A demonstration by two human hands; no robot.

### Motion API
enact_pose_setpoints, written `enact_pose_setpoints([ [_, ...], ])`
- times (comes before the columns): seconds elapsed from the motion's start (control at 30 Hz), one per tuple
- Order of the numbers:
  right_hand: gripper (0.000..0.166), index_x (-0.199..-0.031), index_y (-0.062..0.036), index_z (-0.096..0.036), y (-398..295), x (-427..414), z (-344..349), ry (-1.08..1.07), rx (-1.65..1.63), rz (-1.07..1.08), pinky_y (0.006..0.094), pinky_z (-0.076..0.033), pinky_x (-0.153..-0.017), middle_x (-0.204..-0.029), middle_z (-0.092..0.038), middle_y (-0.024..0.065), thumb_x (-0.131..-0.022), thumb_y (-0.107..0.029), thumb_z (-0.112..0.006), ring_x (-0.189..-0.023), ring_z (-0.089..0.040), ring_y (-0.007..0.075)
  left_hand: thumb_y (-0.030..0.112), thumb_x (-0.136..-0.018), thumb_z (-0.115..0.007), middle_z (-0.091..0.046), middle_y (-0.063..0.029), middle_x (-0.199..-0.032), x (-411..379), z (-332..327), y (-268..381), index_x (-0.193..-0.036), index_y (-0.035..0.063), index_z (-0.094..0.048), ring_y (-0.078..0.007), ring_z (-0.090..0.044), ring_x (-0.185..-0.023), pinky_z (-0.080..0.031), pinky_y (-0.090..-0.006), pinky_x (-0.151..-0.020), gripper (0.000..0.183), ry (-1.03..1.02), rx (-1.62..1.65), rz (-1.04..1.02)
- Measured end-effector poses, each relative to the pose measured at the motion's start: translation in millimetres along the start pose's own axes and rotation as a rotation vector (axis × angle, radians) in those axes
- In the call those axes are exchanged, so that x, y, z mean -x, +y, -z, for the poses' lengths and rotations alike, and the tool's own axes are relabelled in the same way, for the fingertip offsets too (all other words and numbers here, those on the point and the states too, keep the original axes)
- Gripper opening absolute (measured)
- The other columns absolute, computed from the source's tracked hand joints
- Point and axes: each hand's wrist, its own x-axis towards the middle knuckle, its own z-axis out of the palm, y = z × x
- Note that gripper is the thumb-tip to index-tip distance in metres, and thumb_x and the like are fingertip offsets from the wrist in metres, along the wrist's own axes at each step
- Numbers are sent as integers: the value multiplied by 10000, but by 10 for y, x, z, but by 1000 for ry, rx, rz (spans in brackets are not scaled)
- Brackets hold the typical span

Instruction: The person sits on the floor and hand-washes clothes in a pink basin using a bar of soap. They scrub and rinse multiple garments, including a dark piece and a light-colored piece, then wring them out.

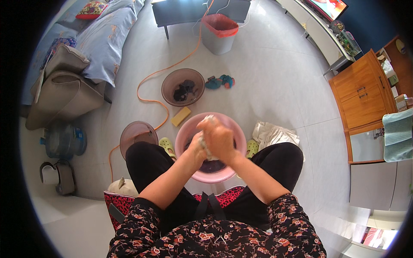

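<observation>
Above a pink plastic basin [237,129] my left hand [196,145] and my right hand [220,139] press together around a pale wet cloth [210,118]. Only bits of the cloth show between and above the fingers; the hands hide the rest. Blur softens the right hand. Dark contents, perhaps water or dark cloth, show inside the basin [211,166] under my wrists. The basin stands on the floor between my feet, which wear light green clogs [166,145].
Ahead, a brown basin [167,86] holds dark cloth [184,90]. Beside it are a yellow block [181,116] and blue-green cloths [220,82]. An orange hose [138,92] runs into another basin [132,130] at left. White cloth [274,133] lies right; a lined bin [218,42] stands farther off.
</observation>
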Motion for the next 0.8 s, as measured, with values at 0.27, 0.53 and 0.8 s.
enact_pose_setpoints([
  [0.27,182,-960,-133,-592,300,-194,286,145,-254,-225,368,-471,-642,-854,-614,101,-779,-134,-591,-758,-600,305,375,-910,-415,-533,-53,-1052,-28,-341,-5,-1075,168,-540,-207,-532,-939,-479,-447,-759,293,405,-582,44],
  [0.53,165,-907,-125,-623,-228,152,79,-78,-303,37,364,-473,-669,-800,-629,101,-744,-125,-599,-757,-604,285,317,-919,-378,-612,-86,-915,-256,379,129,-967,117,-553,-186,-572,-797,-493,-327,-666,270,-361,-198,26],
  [0.8,71,-857,-136,-555,-91,116,-88,91,16,104,371,-462,-475,-622,-531,74,-791,-134,-528,-554,-583,238,283,-910,-424,-605,-76,-1002,-46,67,138,-970,121,-577,-198,-615,-820,-522,-361,-686,230,-227,-193,41],
])
